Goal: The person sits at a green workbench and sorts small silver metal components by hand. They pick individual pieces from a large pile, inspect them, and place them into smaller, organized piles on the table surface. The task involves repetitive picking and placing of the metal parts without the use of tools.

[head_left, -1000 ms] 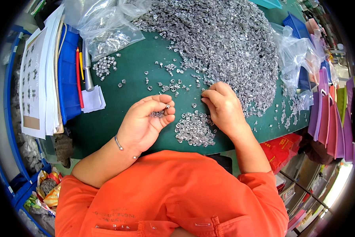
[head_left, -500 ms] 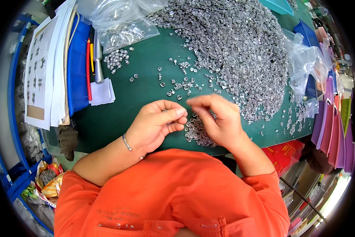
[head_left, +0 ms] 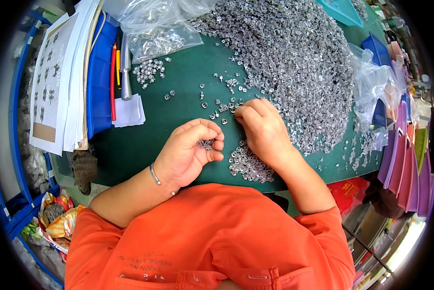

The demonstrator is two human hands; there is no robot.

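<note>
1. Small silver metal ring-shaped parts point(head_left: 206, 143) sit in a little cluster in the cupped left hand point(head_left: 188, 154), fingers curled over them so none spill.
2. Right hand point(head_left: 263, 130) rests palm down on the green desk point(head_left: 139, 145), its fingertips point(head_left: 240, 112) drawn together at loose scattered parts point(head_left: 219, 107); whether they pinch one I cannot tell.
3. Between and just below the hands lies a small separate heap of the same parts point(head_left: 248, 164), kept apart from the rest, seemingly as a sorted lot.
4. Beyond the right hand spreads the large grey heap point(head_left: 294, 63), within easy reach.
5. Farther left lie a clear plastic bag of parts point(head_left: 159, 38), a red pen point(head_left: 113, 82), a metal tool point(head_left: 125, 72) and white paper sheets point(head_left: 52, 82).
</note>
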